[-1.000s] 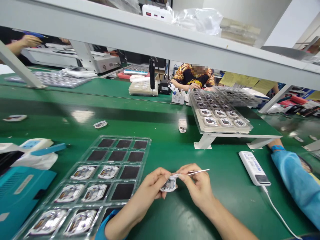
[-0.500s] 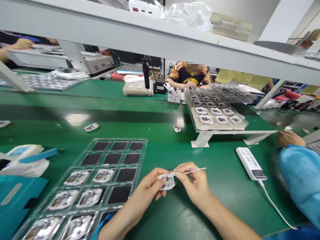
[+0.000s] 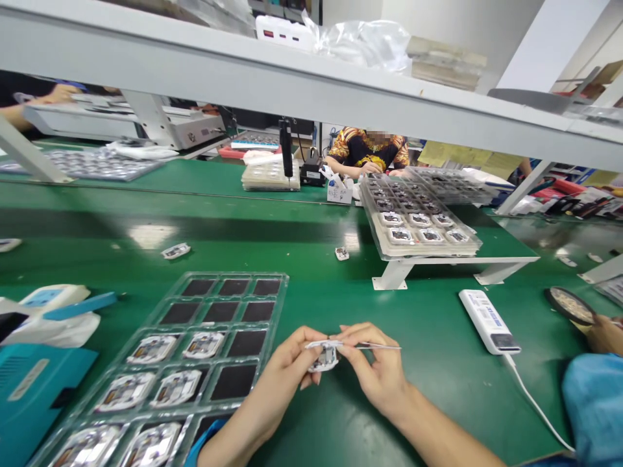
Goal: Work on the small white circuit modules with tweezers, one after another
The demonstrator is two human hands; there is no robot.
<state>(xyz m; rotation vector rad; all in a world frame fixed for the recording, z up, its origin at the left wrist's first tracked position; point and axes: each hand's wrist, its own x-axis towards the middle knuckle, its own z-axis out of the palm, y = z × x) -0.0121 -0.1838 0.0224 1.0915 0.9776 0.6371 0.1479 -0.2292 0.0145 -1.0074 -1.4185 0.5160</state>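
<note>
Left hand [image 3: 287,370] grasps a small white module [image 3: 325,357], right hand [image 3: 374,370] pinches tweezers [image 3: 377,346] seemingly against it, clear tray [image 3: 233,274] at nine o'clock.

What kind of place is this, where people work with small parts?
It looks like an electronics assembly workshop: long green workbenches, clear trays of small modules, and a hanging electric screwdriver.
</note>
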